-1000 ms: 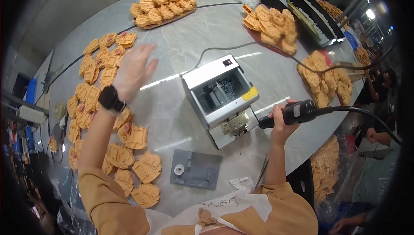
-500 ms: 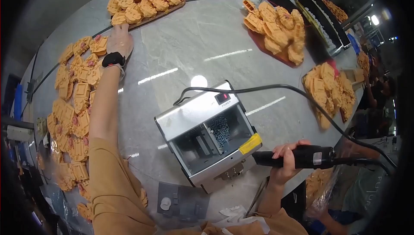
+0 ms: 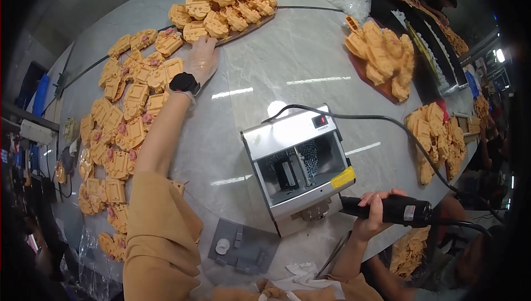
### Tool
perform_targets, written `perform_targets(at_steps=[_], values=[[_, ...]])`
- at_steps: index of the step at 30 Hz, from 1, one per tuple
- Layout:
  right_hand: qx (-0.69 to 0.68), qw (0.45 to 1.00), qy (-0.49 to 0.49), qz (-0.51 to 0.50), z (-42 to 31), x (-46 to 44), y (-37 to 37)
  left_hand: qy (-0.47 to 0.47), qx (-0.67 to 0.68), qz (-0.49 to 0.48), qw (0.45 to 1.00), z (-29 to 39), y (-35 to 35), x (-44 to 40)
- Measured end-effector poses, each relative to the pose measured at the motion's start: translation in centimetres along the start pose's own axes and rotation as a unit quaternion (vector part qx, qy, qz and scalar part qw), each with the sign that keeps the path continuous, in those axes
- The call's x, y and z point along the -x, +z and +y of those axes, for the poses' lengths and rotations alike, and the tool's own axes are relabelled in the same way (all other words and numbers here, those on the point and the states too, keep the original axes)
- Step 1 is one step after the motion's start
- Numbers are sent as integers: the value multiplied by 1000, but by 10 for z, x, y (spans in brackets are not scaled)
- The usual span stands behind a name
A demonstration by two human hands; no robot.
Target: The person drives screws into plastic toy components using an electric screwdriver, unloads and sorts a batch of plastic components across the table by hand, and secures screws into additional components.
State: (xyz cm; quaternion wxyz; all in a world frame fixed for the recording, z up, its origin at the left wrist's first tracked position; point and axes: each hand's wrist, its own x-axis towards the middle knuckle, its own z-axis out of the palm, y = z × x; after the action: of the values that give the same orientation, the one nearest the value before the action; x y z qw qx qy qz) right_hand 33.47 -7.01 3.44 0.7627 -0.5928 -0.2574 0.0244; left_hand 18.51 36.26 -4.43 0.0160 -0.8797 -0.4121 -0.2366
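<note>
My left hand (image 3: 203, 59), with a black watch (image 3: 185, 83) on its wrist, reaches to the near edge of a heap of orange plastic housings (image 3: 224, 11) on a tray (image 3: 249, 29). Its fingers stretch out and their tips meet the lowest housing (image 3: 194, 31); a firm grip does not show. My right hand (image 3: 373, 212) is closed round a black corded electric screwdriver (image 3: 406, 211), held level. The tool's front end is beside a silver screw feeder (image 3: 287, 129) with dark screws (image 3: 311, 163) in its open bin; the bit is hidden.
Rows of orange housings (image 3: 135, 102) cover the left of the table. More heaped housings (image 3: 381, 52) lie on a red tray, others (image 3: 434, 135) at right. A black cable (image 3: 381, 117) crosses the table. A grey plate (image 3: 243, 245) lies near me. Another person's arm (image 3: 384, 279) is at lower right.
The view has swung, so the table and its things appear farther right and slightly lower. My left hand stays at the heap's near edge; my right hand keeps the screwdriver beside the feeder.
</note>
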Motion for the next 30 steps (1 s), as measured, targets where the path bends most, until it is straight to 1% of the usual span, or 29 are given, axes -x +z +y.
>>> perform_targets(at_steps=[1,2,4,6,9,12,13,16,17,18,20,21,22,23,24,25,26,27,28,30], values=[[-3,1000,1,-1,-1,1,0,34,47,44,997,3,-2,10],[-2,1000,0,3,-1,1,0,32,43,43,998,5,-7,20],[-7,1000,-3,5,-1,1,0,23,64,5,998,12,-22,38],[9,1000,-4,-4,-2,2,-2,20,65,3,998,14,-40,57],[-2,1000,-1,-2,-4,3,-4,22,136,-38,990,12,-64,83],[-2,1000,7,3,-5,4,-2,45,139,-44,988,15,-81,105],[-3,1000,4,2,-4,3,-3,53,137,-26,989,14,-82,111],[2,1000,0,0,-4,3,-4,42,162,-40,985,8,-97,121],[1,1000,2,0,-4,3,-4,62,140,-40,987,0,-98,123],[0,1000,4,0,-5,2,-4,62,143,-43,987,-3,-98,125],[-8,1000,7,6,-4,2,-4,25,160,25,986,-4,-98,133],[-9,1000,3,6,-4,1,-5,24,164,51,985,0,-102,135],[-10,1000,4,1,-3,1,-6,15,162,49,985,10,-109,137],[-10,1000,6,5,-4,2,-6,-106,242,57,963,23,-117,136],[-13,1000,8,9,-3,3,-5,-223,313,68,921,27,-123,134],[-12,1000,9,7,-2,3,-5,-362,414,-32,835,17,-115,128],[-4,1000,4,1,-3,3,-5,-368,409,-25,835,8,-107,125],[-2,1000,7,6,-4,4,-4,-434,555,-55,707,0,-101,122],[-1,1000,8,10,-6,4,-3,-477,681,-79,549,-4,-97,119],[-3,1000,7,3,-5,5,-3,-469,691,-77,544,-4,-89,115]])
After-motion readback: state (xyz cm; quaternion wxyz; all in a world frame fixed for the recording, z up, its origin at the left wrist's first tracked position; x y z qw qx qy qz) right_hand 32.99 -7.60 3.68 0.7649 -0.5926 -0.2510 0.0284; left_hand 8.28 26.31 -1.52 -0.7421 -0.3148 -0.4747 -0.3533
